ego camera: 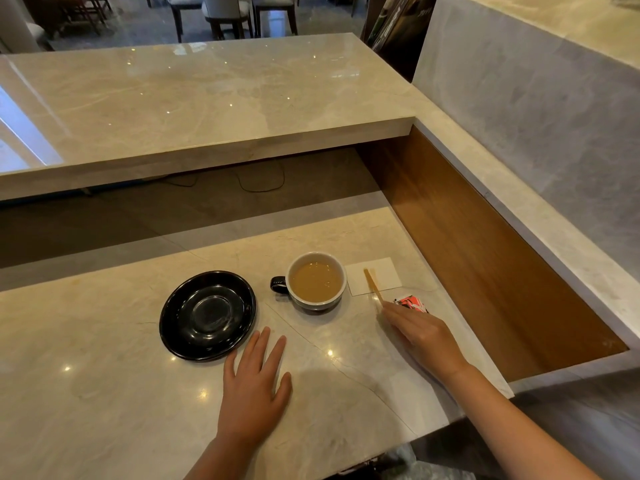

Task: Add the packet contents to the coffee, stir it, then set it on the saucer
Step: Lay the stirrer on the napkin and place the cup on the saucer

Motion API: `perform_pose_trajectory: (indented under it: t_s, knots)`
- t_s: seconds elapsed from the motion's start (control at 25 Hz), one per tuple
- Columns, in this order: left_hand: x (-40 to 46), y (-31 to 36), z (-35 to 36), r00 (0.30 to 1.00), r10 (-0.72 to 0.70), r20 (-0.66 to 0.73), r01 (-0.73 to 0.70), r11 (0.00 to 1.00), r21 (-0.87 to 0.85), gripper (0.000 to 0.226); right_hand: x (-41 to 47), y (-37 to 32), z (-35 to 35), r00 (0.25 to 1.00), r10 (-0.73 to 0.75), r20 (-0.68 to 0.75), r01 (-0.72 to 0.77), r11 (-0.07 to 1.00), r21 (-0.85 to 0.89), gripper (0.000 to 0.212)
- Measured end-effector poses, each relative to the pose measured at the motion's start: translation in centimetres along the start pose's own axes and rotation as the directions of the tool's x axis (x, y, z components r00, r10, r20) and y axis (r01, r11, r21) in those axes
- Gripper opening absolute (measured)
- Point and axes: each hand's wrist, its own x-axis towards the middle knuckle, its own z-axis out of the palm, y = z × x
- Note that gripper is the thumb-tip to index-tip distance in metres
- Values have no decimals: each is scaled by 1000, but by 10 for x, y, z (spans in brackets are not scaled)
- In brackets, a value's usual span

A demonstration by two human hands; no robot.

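Observation:
A cup of light brown coffee point(316, 281) with a black handle on its left stands on the marble counter. To its left lies an empty black saucer point(207, 315). A wooden stir stick point(373, 286) rests partly on a white napkin point(374, 276) right of the cup. A red and white packet point(410, 303) lies just beyond my right hand point(420, 336), whose fingertips reach the stick's near end and the packet's edge; whether they hold either cannot be told. My left hand point(254, 384) lies flat on the counter, fingers apart, right beside the saucer's near rim.
A raised marble bar top point(207, 98) overhangs the far side of the work counter point(104, 393). A wooden side panel point(485, 271) and a marble ledge bound the right. Cables lie in the shadow under the bar top. Chairs stand in the background.

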Motion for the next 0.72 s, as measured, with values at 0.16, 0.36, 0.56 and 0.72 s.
perform_pose_trajectory:
  t_s: [0.16,0.36,0.56,0.72]
  knots:
    - [-1,0,-1,1000,-1,-2,1,1000,-2,57,-7,-5,-2,999,18,40,-19,999,31,23]
    - [0,0,0,1000,-9,9,9,1000,-1,58,-15,-4,-2,989,57,138,-60,998,24,31]
    - [-1,-1,2,1000,-15,13,15,1000,4,58,-16,-12,-7,970,128,209,-132,991,9,40]
    - [0,-1,2,1000,-10,9,10,1000,3,58,-12,-17,-11,952,168,257,-176,984,7,43]
